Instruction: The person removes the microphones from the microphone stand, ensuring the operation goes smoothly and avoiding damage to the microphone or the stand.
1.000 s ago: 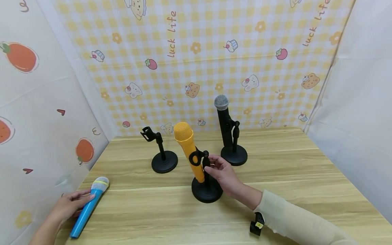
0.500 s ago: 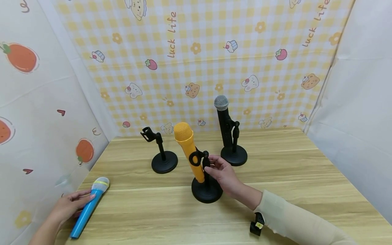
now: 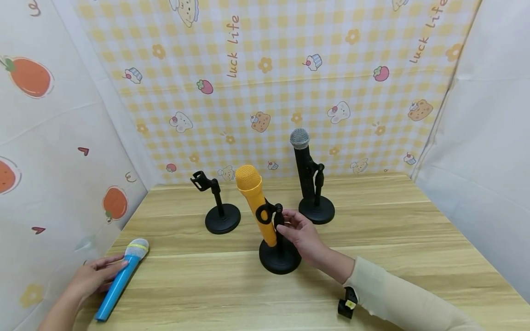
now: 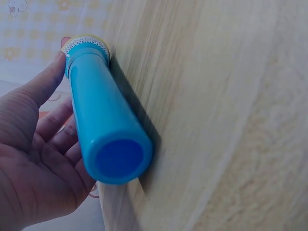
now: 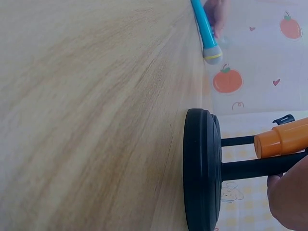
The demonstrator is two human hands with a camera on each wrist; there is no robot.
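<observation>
A blue microphone (image 3: pixel 118 288) with a grey, yellow-banded head lies on the table at the left. My left hand (image 3: pixel 92 277) holds it from its left side, thumb against the neck and fingers curled beside the body, as the left wrist view also shows. At the centre, an orange microphone (image 3: pixel 257 209) leans in the clip of a black round-based microphone stand (image 3: pixel 280 260). My right hand (image 3: pixel 303 235) pinches that stand's pole below the clip joint. Only part of the right hand (image 5: pixel 289 196) shows in the right wrist view.
An unoccupied black microphone stand (image 3: pixel 222 219) is behind, left of centre. Another stand (image 3: pixel 316 210) at the back right bears a black microphone (image 3: pixel 303 168) with a silver head. Patterned cloth walls (image 3: pixel 265 92) border the wooden table (image 3: pixel 198 289).
</observation>
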